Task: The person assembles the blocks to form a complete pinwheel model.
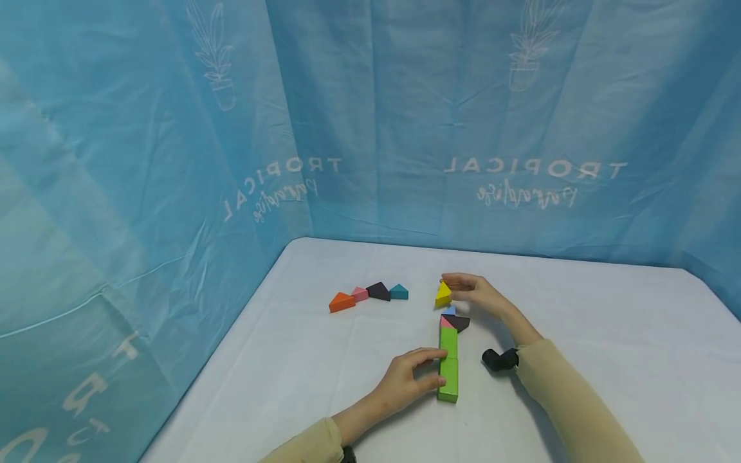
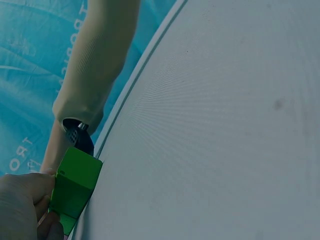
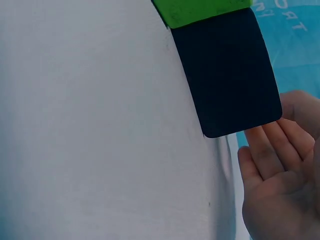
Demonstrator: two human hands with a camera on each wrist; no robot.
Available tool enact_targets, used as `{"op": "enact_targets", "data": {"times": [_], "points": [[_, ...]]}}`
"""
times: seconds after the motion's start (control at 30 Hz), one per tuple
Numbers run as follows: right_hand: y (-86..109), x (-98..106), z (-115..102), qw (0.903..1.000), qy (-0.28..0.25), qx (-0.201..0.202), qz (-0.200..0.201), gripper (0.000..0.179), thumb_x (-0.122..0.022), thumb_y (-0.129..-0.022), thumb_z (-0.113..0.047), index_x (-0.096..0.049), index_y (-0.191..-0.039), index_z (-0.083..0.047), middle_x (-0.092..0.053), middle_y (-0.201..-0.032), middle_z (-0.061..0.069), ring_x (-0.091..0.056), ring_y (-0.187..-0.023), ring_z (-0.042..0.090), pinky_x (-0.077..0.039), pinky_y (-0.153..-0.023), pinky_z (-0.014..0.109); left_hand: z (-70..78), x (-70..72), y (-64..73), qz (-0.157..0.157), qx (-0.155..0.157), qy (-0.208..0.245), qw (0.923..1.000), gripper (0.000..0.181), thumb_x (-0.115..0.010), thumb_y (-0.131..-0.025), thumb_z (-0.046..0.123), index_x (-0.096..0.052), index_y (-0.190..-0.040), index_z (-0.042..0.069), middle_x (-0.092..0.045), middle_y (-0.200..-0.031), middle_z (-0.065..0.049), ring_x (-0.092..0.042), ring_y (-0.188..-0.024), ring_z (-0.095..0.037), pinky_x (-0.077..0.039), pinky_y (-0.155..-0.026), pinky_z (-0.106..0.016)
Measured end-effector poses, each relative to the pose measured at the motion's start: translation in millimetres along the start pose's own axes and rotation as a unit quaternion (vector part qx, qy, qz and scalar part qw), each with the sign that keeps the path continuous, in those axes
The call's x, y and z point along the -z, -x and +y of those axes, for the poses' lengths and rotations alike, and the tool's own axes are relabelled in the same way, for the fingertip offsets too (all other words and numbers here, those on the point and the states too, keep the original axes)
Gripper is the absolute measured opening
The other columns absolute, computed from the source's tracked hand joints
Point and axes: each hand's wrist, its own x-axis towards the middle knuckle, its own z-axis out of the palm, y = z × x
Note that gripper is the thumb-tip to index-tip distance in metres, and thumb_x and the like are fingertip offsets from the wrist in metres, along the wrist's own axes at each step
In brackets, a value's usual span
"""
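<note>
Two green blocks [image 1: 448, 376] lie end to end on the table. At their far end are a pink triangular block [image 1: 446, 323], a black block [image 1: 459, 322] and a light blue triangular block [image 1: 449, 310]. My left hand [image 1: 405, 381] touches the left side of the green blocks with thumb and fingertips spread apart. Just beyond the light blue block, my right hand [image 1: 476, 293] pinches a yellow triangular block [image 1: 442, 295] between thumb and fingers. In the right wrist view, the black block [image 3: 227, 75] hides the yellow block and some fingertips.
Left of the yellow block, an orange triangular block [image 1: 341, 302], a pink block [image 1: 359, 294], a black block [image 1: 379, 291] and a teal triangular block [image 1: 399, 292] form a row. A white cloth covers the table [image 1: 278, 360]. Blue printed curtains [image 1: 405, 128] hang behind and at the left.
</note>
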Motion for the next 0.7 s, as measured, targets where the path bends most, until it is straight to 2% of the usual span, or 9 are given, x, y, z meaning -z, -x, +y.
{"op": "enact_targets", "data": {"times": [0.23, 0.53, 0.63, 0.7], "points": [[-10.7, 4.2, 27.1, 0.9998, -0.017, 0.004, -0.012, 0.051, -0.059, -0.092, -0.003, -0.04, -0.139, 0.005, -0.043, -0.14, 0.02, -0.041, -0.127, 0.037, -0.026, -0.107, 0.055, 0.2, 0.1, 0.0, 0.003, 0.003, -0.003, 1.0, 0.043, -0.067, -0.089, 0.023, -0.058, -0.127, 0.006, -0.059, -0.126, 0.001, -0.05, -0.119, -0.01, -0.042, -0.099, -0.025], [-9.5, 7.5, 29.8, 0.9998, -0.009, 0.008, -0.016, 0.051, -0.062, -0.09, -0.01, -0.046, -0.138, 0.0, -0.046, -0.139, 0.017, -0.043, -0.126, 0.034, -0.029, -0.107, 0.052, 0.6, 0.0, -0.3, 0.003, 0.012, -0.004, 0.9999, 0.043, -0.068, -0.088, 0.023, -0.058, -0.127, 0.007, -0.059, -0.126, 0.001, -0.05, -0.12, -0.009, -0.042, -0.099, -0.025], [-9.0, 7.8, 29.0, 1.0, -0.002, 0.0, 0.005, 0.049, -0.06, -0.093, -0.016, -0.046, -0.138, -0.001, -0.049, -0.137, 0.014, -0.043, -0.127, 0.031, -0.025, -0.108, 0.054, 1.2, -0.2, -0.2, 0.005, 0.01, -0.003, 0.9999, 0.043, -0.069, -0.088, 0.022, -0.058, -0.127, 0.006, -0.059, -0.125, 0.001, -0.05, -0.119, -0.009, -0.042, -0.098, -0.025], [-9.0, 8.1, 28.9, 0.9994, 0.003, -0.006, 0.033, 0.048, -0.059, -0.094, -0.021, -0.047, -0.137, -0.002, -0.053, -0.134, 0.012, -0.043, -0.127, 0.029, -0.023, -0.109, 0.054, 1.7, -0.5, -0.3, 0.006, 0.008, -0.001, 0.9999, 0.043, -0.069, -0.088, 0.021, -0.058, -0.126, 0.005, -0.059, -0.125, 0.0, -0.051, -0.119, -0.01, -0.042, -0.098, -0.024]]}}
